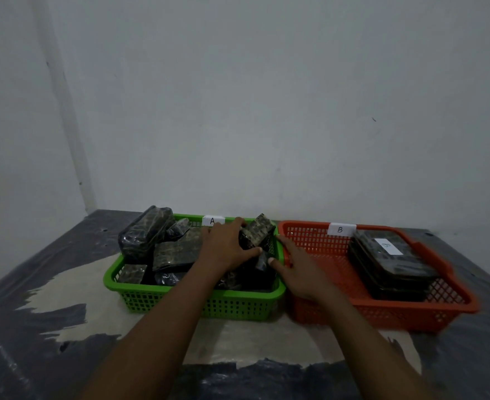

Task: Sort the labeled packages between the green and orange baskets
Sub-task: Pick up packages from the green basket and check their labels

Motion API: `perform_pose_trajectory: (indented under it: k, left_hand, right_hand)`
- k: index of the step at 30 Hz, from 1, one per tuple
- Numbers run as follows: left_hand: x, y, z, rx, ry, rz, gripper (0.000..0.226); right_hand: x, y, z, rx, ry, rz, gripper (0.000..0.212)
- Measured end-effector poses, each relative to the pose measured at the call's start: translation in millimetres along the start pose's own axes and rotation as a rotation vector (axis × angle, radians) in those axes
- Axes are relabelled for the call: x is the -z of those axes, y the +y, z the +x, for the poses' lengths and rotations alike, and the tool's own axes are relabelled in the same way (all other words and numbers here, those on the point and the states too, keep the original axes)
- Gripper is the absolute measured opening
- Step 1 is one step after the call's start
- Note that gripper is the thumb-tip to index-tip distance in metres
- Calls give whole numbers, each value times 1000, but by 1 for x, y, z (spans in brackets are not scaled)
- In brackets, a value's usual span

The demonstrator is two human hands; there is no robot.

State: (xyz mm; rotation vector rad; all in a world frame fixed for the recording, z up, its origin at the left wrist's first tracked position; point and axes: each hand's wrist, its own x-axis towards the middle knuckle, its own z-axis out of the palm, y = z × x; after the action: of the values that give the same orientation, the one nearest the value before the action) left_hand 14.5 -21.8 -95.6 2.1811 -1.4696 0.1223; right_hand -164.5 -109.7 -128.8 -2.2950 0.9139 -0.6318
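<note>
**A:** What is met first, nearest the viewer?

**B:** A dark plastic sheet [36,356] is crossed by two bare forearms [157,327] stretched forward to the baskets.

**A:** How are the hands set?

**B:** The left hand [229,246] is curled over a tilted package [259,229] at the far right corner of the green basket [140,287]. Fingers are laid across its top and the thumb is tucked under its near edge, so it is judged to be held. The right hand [298,267] is laid with fairly straight fingers along the rims where the two baskets meet, and nothing is held. Its thumb touches a small dark package [262,262] just below the tilted one.

**A:** How can the tilted package be expected to handle?

**B:** A light, glossy film wrap is suggested, so some slip and give should be allowed for. It would best be taken across its short sides, thumb opposed to fingers. Its label cannot be read.

**A:** And farther off?

**B:** More packages are jumbled left of the left hand, with one large package [145,235] leant on the far left rim. In the orange basket [382,306], to the right of the right hand, a neat stack of packages [394,267] is topped by a label marked B. Tag A [212,220] and tag B [340,230] are fixed on the far rims, before a bare wall [238,96].
</note>
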Motion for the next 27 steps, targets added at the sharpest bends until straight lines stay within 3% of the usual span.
perform_pose_trajectory:
  k: [7, 12, 14, 17, 22, 27]
  left_hand:
    - [12, -3, 0, -47, 174, -141, 60]
    - [29, -9, -8, -116, 219, -352, 29]
    - [37, -11, -8, -70, 223, -416, 34]
    - [50, -12, -5, 73, 127, -442, 37]
    - [64, -19, -8, 470, -148, -883, 40]
    - [72, -24, -14, 526, -281, -921, 52]
  right_hand:
    - [1, -3, -2, -17, -9, 11, 66]
    - [6, -12, -6, -22, 43, 114, 57]
    - [10, -15, -7, -67, 62, 218, 48]
    - [15, -17, -8, -103, 70, 377, 35]
    - [16, -19, -10, -119, 93, 460, 31]
    - [18, -20, -9, -53, 193, 368, 26]
